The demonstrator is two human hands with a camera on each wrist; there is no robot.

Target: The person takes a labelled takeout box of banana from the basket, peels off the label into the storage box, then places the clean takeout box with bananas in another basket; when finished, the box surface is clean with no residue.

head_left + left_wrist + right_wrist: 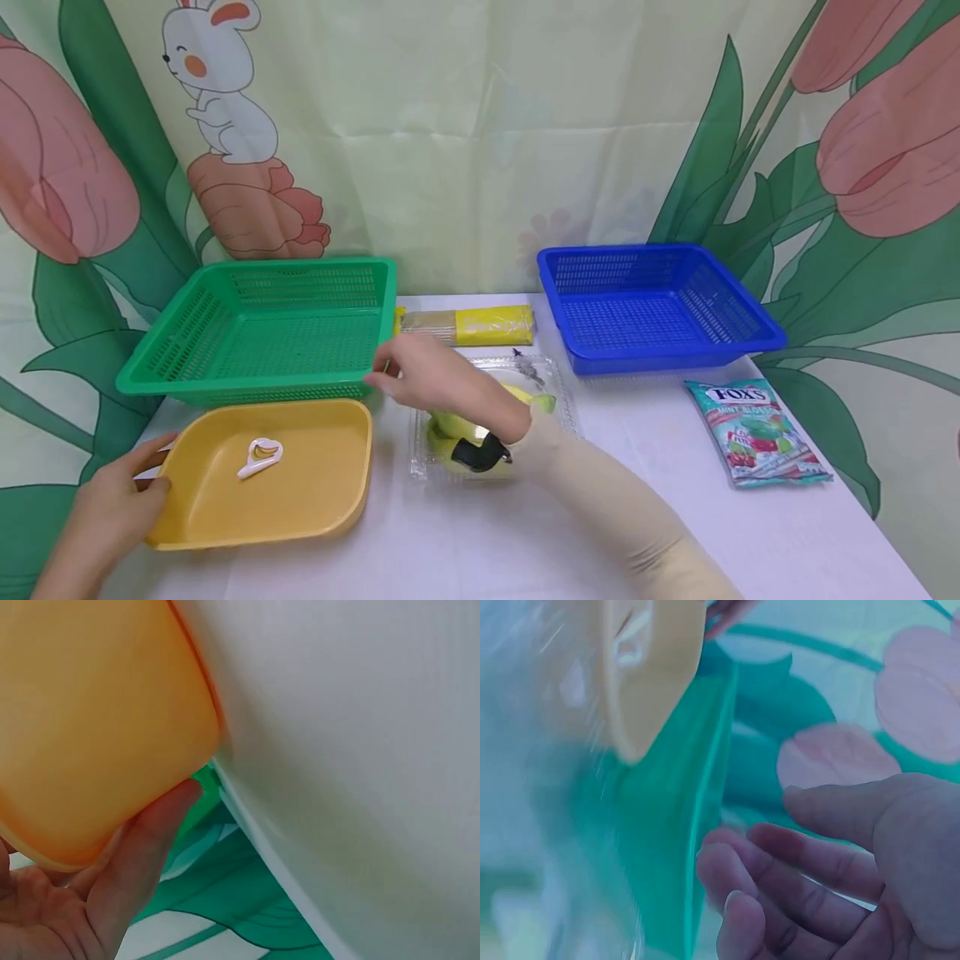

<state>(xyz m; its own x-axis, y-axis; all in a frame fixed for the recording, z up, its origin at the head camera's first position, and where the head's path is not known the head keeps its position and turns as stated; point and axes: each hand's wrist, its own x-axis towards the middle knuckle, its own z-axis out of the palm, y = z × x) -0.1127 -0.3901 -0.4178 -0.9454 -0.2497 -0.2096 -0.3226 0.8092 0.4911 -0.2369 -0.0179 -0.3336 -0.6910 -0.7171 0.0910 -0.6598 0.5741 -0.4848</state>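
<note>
My left hand grips the left rim of a yellow tray at the table's front left. In the left wrist view a finger of that left hand lies under the tray. A small white piece with a banana picture lies in the tray. My right hand hovers over a clear plastic box of green-yellow fruit, fingertips near the green basket's front right corner. In the blurred right wrist view the right hand has loosely curled fingers and holds nothing.
A blue basket stands at the back right. Between the baskets lies a yellow packet. A Fox's candy bag lies at the right on the white table. A printed curtain hangs behind.
</note>
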